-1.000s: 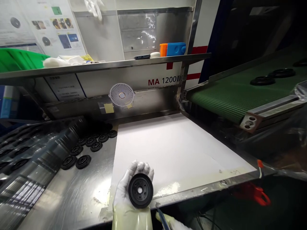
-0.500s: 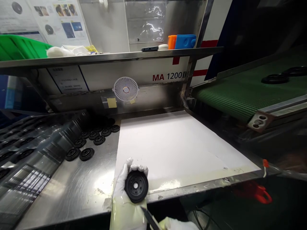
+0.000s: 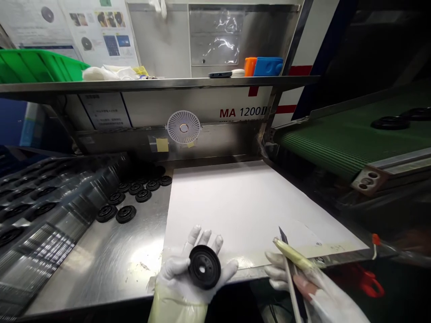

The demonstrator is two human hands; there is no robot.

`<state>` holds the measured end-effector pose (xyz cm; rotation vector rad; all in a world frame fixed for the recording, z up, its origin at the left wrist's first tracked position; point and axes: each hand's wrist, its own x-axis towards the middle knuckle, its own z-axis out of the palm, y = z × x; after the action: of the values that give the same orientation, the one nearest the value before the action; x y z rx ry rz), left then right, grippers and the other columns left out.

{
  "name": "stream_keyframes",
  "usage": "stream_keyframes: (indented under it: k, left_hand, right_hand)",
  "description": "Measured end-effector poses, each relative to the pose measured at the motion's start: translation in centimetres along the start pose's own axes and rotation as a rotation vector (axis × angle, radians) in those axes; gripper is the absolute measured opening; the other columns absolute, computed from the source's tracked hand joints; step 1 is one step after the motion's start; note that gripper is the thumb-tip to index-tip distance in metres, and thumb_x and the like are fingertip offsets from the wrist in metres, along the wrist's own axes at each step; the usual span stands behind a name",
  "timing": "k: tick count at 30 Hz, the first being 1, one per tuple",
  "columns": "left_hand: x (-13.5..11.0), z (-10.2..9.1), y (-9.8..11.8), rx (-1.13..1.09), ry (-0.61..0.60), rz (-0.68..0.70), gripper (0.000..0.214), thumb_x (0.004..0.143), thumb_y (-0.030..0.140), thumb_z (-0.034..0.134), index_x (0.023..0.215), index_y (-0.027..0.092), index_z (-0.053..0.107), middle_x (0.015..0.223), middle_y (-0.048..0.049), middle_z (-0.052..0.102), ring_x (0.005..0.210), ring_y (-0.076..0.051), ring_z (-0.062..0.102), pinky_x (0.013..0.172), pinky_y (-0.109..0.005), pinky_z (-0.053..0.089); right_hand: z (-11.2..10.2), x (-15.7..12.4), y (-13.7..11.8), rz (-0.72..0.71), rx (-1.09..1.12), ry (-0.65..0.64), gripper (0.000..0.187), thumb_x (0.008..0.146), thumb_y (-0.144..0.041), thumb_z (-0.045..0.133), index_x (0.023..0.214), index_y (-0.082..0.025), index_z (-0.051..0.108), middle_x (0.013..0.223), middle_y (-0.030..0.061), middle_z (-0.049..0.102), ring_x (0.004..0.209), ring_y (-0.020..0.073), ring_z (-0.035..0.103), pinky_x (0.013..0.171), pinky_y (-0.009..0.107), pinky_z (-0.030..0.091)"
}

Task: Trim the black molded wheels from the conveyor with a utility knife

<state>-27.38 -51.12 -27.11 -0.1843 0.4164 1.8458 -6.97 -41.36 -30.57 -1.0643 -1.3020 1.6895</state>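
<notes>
My left hand [image 3: 183, 280], in a white glove, holds a round black rubber part [image 3: 204, 267] with a centre hole, fingers spread behind it, above the front edge of the steel table. My right hand [image 3: 303, 282], also gloved, grips a thin knife-like tool [image 3: 286, 251] whose pointed blade rises over the near right corner of the white sheet [image 3: 242, 202]. The two hands are roughly a hand's width apart.
Several black round parts [image 3: 134, 197] lie on the steel table [image 3: 107, 260] left of the sheet, beside clear trays [image 3: 40, 211] of more parts. A green conveyor [image 3: 336, 139] with black rings runs at the right. A shelf [image 3: 161, 83] and small white fan [image 3: 183, 127] stand behind.
My right hand has risen into view from below with the blade tool. My left hand shifted slightly right with the black part, its fingers spreading.
</notes>
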Motion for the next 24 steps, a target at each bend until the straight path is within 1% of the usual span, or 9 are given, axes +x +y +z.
stream_keyframes:
  k: [3, 5, 8, 10, 12, 14, 17, 20, 24]
  left_hand:
    - [0.1, -0.4, 0.3, 0.085, 0.112, -0.094, 0.032, 0.073, 0.017, 0.055, 0.104, 0.019, 0.058, 0.111, -0.0123, 0.063, 0.105, -0.038, 0.055, 0.069, -0.049, 0.052]
    - [0.2, -0.6, 0.5, 0.156, 0.195, -0.163, 0.036, 0.075, 0.028, 0.06, 0.108, 0.015, 0.055, 0.109, -0.0158, 0.063, 0.096, -0.039, 0.059, 0.056, -0.039, 0.054]
    - [-0.2, -0.4, 0.6, 0.16, 0.243, -0.172, 0.052, 0.077, 0.033, 0.057, 0.122, 0.01, 0.046, 0.117, -0.0199, 0.057, 0.103, -0.04, 0.055, 0.071, -0.052, 0.052]
    - [-0.8, -0.3, 0.5, 0.091, 0.196, -0.131, 0.055, 0.079, 0.027, 0.052, 0.129, 0.009, 0.038, 0.123, -0.02, 0.054, 0.111, -0.04, 0.049, 0.085, -0.062, 0.042]
    - [-1.5, -0.2, 0.6, 0.066, 0.129, -0.111, 0.059, 0.079, 0.022, 0.05, 0.134, 0.011, 0.033, 0.126, -0.0189, 0.051, 0.114, -0.04, 0.046, 0.087, -0.061, 0.04]
    - [-2.1, -0.3, 0.8, 0.13, 0.082, -0.153, 0.063, 0.079, 0.024, 0.053, 0.136, 0.014, 0.029, 0.129, -0.02, 0.048, 0.111, -0.042, 0.048, 0.08, -0.051, 0.048]
    - [-2.4, -0.3, 1.1, 0.238, 0.039, -0.23, 0.066, 0.082, 0.033, 0.053, 0.138, 0.014, 0.025, 0.127, -0.0239, 0.048, 0.105, -0.042, 0.052, 0.072, -0.04, 0.051]
    - [-2.4, 0.0, 1.0, 0.26, 0.056, -0.225, 0.066, 0.083, 0.035, 0.051, 0.139, 0.015, 0.023, 0.123, -0.0222, 0.053, 0.108, -0.041, 0.05, 0.079, -0.044, 0.049]
    - [-2.6, 0.6, 0.4, 0.331, 0.155, -0.166, 0.069, 0.079, 0.027, 0.059, 0.138, 0.016, 0.024, 0.126, -0.0186, 0.052, 0.109, -0.041, 0.05, 0.089, -0.052, 0.043]
  right_hand:
    - [-1.1, 0.4, -0.9, 0.018, 0.099, -0.183, 0.048, 0.075, -0.042, 0.06, 0.12, -0.028, 0.056, 0.125, 0.0095, 0.055, 0.111, 0.031, 0.053, 0.091, 0.042, 0.045]
    - [-0.8, 0.0, -1.5, -0.022, 0.177, -0.255, 0.054, 0.073, -0.047, 0.058, 0.124, -0.029, 0.052, 0.13, 0.0098, 0.049, 0.115, 0.0332, 0.048, 0.092, 0.045, 0.043]
    - [0.4, -0.6, -2.2, -0.06, 0.184, -0.236, 0.064, 0.068, -0.053, 0.061, 0.127, -0.031, 0.048, 0.135, 0.0089, 0.043, 0.118, 0.0339, 0.045, 0.091, 0.045, 0.042]
    - [1.0, -0.7, -2.4, -0.025, 0.089, -0.247, 0.065, 0.067, -0.049, 0.066, 0.127, -0.033, 0.046, 0.133, 0.0093, 0.046, 0.114, 0.0316, 0.049, 0.092, 0.044, 0.042]
    - [1.4, -0.5, -2.6, -0.052, -0.003, -0.255, 0.062, 0.066, -0.041, 0.073, 0.122, -0.031, 0.05, 0.118, 0.0099, 0.057, 0.1, 0.0276, 0.059, 0.087, 0.041, 0.046]
    - [1.8, -0.2, -2.9, -0.132, -0.027, -0.226, 0.049, 0.062, -0.036, 0.078, 0.107, -0.027, 0.061, 0.089, 0.006, 0.064, 0.078, 0.0212, 0.063, 0.075, 0.034, 0.051]
    - [2.6, 0.0, -3.4, -0.171, 0.081, -0.206, 0.03, 0.062, -0.043, 0.077, 0.081, -0.022, 0.067, 0.057, -0.0003, 0.056, 0.048, 0.0119, 0.052, 0.048, 0.025, 0.046]
    - [3.4, -0.2, -3.7, -0.123, 0.128, -0.173, 0.034, 0.065, -0.05, 0.072, 0.079, -0.019, 0.068, 0.054, 0.0009, 0.056, 0.042, 0.0112, 0.049, 0.039, 0.023, 0.04]
    - [4.2, -1.0, -3.2, -0.088, -0.158, -0.145, 0.033, 0.072, -0.047, 0.067, 0.093, -0.021, 0.067, 0.048, -0.0008, 0.055, 0.04, 0.0115, 0.049, 0.039, 0.022, 0.037]
